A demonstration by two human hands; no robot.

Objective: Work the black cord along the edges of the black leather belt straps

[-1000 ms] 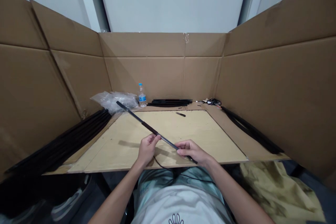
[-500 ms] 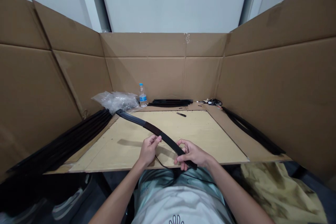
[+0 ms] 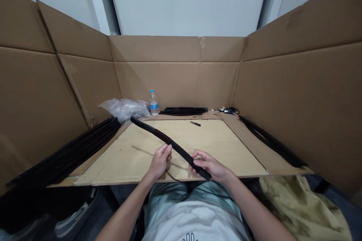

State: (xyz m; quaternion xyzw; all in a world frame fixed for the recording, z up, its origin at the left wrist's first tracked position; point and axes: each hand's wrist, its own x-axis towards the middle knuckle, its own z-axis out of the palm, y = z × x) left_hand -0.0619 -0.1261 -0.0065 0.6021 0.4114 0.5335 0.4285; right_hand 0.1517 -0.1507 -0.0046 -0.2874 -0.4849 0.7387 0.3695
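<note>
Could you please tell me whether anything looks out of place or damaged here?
Nothing looks plainly spilled or broken, and the held black strip shows no visible crack. The untidiest spots are the tangled wires in the far right corner, jumbled together, and the crumpled plastic wrap heaped beside the upright water bottle.

Soft Overhead Light, Murk Below the Table

Cool, even light falls from above, its source out of frame. The white panel point(image 3: 186, 3) reads pale and flat, and the board point(image 3: 226, 147) is brightly lit. Beneath the black strip point(image 3: 182, 151) lies a thin, soft-edged shadow. The plastic bag point(image 3: 127, 109) catches faint highlights, while the dark bundle point(image 3: 76, 145) on the left loses nearly all detail. Under the tabletop, gloom swallows most shapes (a shoe point(image 3: 74, 220) shows only dimly, smeared). Wide-angle stretching splays the cardboard sides point(image 3: 299, 94) outward; the middle looks reasonably crisp.
</note>
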